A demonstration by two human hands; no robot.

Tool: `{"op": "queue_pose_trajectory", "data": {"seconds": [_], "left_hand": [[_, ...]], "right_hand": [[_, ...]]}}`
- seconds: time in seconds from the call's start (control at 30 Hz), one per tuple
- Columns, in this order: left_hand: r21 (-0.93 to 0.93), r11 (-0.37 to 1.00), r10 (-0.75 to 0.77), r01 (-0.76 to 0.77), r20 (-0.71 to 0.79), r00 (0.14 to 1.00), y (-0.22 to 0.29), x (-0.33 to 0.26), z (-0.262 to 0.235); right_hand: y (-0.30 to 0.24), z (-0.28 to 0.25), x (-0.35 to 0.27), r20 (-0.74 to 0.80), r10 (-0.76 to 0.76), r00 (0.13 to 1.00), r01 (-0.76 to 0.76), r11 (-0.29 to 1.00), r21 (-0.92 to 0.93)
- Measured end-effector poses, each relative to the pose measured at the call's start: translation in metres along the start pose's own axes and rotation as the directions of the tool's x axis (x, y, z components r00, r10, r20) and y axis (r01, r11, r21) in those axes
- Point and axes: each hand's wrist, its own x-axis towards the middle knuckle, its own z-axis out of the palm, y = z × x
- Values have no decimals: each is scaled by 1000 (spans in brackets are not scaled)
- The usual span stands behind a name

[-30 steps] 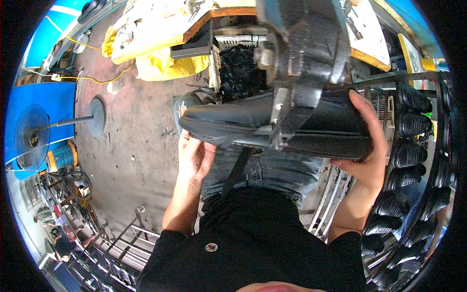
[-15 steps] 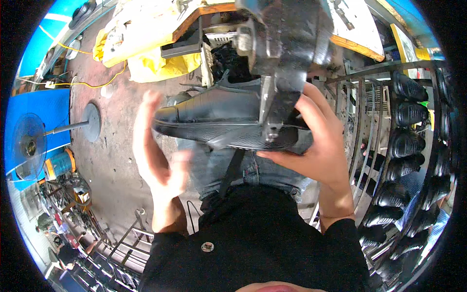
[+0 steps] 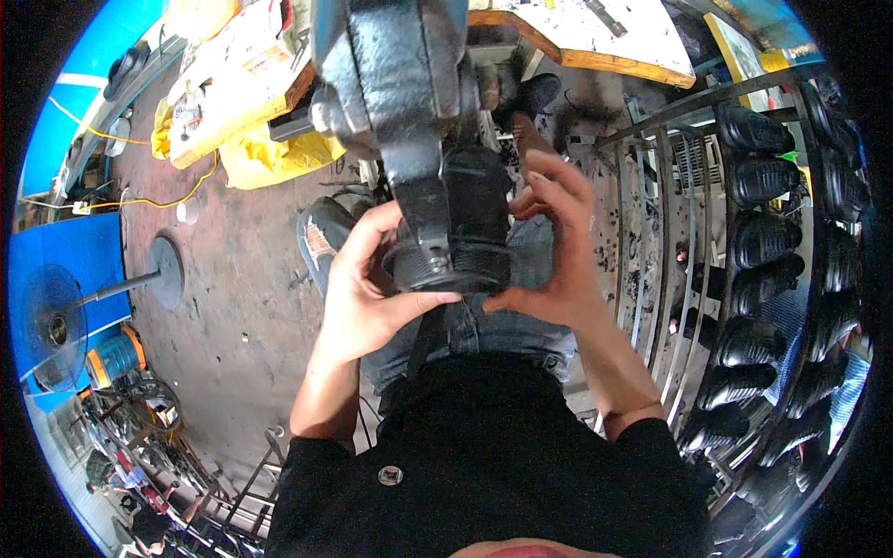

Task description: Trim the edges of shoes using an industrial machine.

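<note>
A black shoe [image 3: 479,209] sits end-on below the dark metal arm of a machine [image 3: 400,102], its thick ribbed sole facing me. The narrow lower tip of that arm overlaps the shoe in my view and hides part of it. My left hand [image 3: 363,288] is closed round the shoe's left side, thumb along the sole edge and fingers partly hidden behind it. On the other side, my right hand [image 3: 558,260] is curved with fingers and thumb apart. Its thumb tip is close to the sole; whether it touches I cannot tell.
Racks of black shoes [image 3: 767,242] stand at my right behind metal rails [image 3: 660,270]. Worktables [image 3: 623,42] with wooden edges lie ahead, a yellow bag [image 3: 279,158] hanging at one. A standing fan [image 3: 56,325] and a yellow cable [image 3: 177,200] are at the left.
The shoe has turned from lying sideways to pointing end-on. My left hand has come in from the left and taken hold of it; my right hand has loosened from the shoe.
</note>
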Motion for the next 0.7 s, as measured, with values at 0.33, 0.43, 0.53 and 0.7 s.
{"op": "queue_pose_trajectory", "data": {"seconds": [0.33, 0.43, 0.53, 0.7], "left_hand": [[-417, 906, -152, 69, -171, 973, -64, -37, -1], [-385, 922, -105, 42, -143, 984, -57, -31, 9], [-127, 982, -145, 140, -32, 989, -33, -15, 14], [-62, 996, -70, 67, -42, 997, -42, -16, 11]], "right_hand": [[50, -3, -84, 240, 507, 828, -542, 833, 112], [52, -4, -92, 250, 528, 812, -569, 811, 134], [56, -6, -98, 199, 531, 823, -565, 799, 205], [46, -28, -78, 188, 546, 817, -570, 814, 112]]}}
